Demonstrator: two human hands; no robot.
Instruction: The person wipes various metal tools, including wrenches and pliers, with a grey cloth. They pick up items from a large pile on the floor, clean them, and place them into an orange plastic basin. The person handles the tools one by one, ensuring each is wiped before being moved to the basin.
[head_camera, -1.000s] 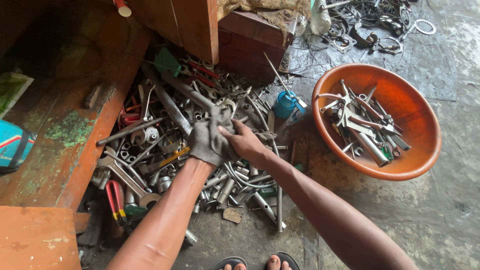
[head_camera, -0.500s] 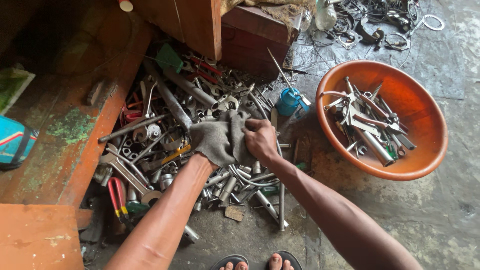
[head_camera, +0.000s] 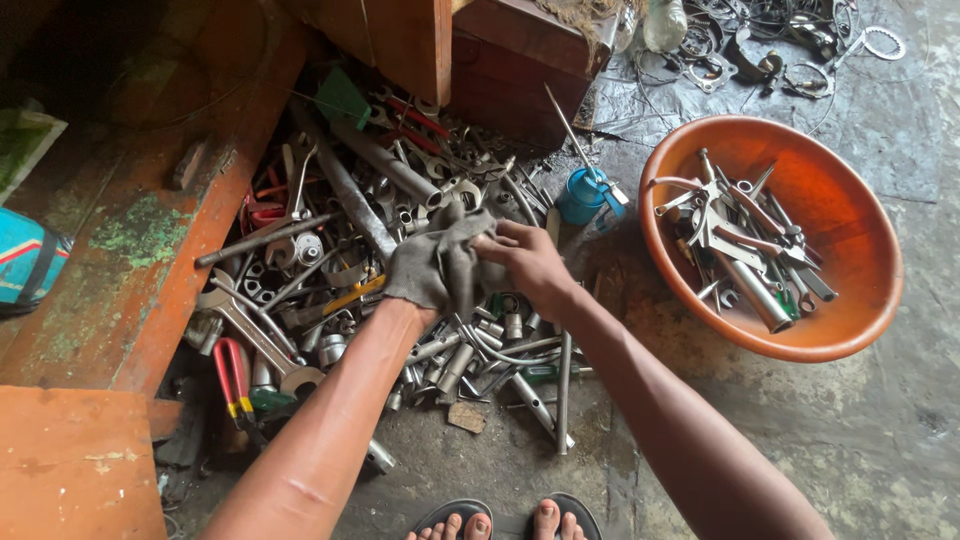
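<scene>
— Left hand (head_camera: 425, 275)?
— Wrapped in a grey rag (head_camera: 440, 262), hidden under the cloth; gripping it from inside, so far as can be told. Hovering over the heap of tools (head_camera: 400, 260) on the floor.
— Right hand (head_camera: 530, 262)?
— Just beside the left, touching the rag's right edge. Fingers (head_camera: 495, 240) curled and pinching the cloth, closed on it.
— And the rag itself?
— Between the two hands, draped over the left, bunched at the right fingertips. Above the wrenches and sockets, near the middle of the heap.
— Around it?
— Blue oil can (head_camera: 585, 190) with a long thin spout, just beyond the right hand. Orange basin (head_camera: 870, 300) well to the right, holding more tools. Red-handled pliers (head_camera: 235, 375) at the heap's lower left, beside a wooden step (head_camera: 150, 260) with green patches. Wooden box (head_camera: 520, 60) behind the heap. Rings and wire loops (head_camera: 780, 45) at the top right on the concrete floor (head_camera: 880, 440). Sandalled toes (head_camera: 505, 520) at the bottom edge.
</scene>
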